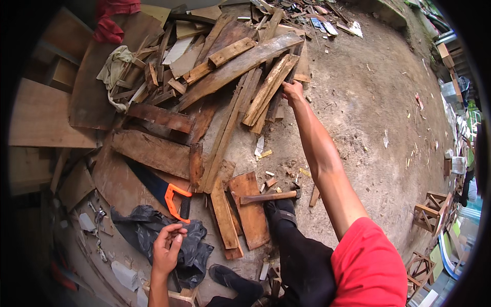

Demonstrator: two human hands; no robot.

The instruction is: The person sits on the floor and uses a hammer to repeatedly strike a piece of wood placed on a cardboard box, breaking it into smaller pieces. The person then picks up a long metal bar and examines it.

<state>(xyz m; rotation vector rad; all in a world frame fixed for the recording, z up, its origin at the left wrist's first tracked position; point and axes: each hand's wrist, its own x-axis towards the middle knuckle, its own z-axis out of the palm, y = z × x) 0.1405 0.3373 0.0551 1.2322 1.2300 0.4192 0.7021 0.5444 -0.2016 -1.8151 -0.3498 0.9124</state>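
My right hand (293, 91) reaches far forward to the right side of a wood pile, its fingers closed at the edge of a dark narrow plank (276, 102). Part of that plank is hidden behind a lighter, rough wooden beam (271, 88). Nearer my body, my left hand (168, 246) hangs above a crumpled black plastic bag (190, 256), its fingers loosely bent and apart with nothing in them. Just beyond it lies a handsaw with an orange and black handle (177, 201). A wooden-handled hammer (268, 197) rests across a short reddish board (250, 215), close to my foot.
Scrap planks, including a long weathered board (240, 64), are heaped ahead. A pale cloth (115, 71) and a red cloth (110, 23) lie at the upper left, near a large plywood sheet (46, 115). Wooden stools (432, 211) stand at the right on the dirt floor (368, 133).
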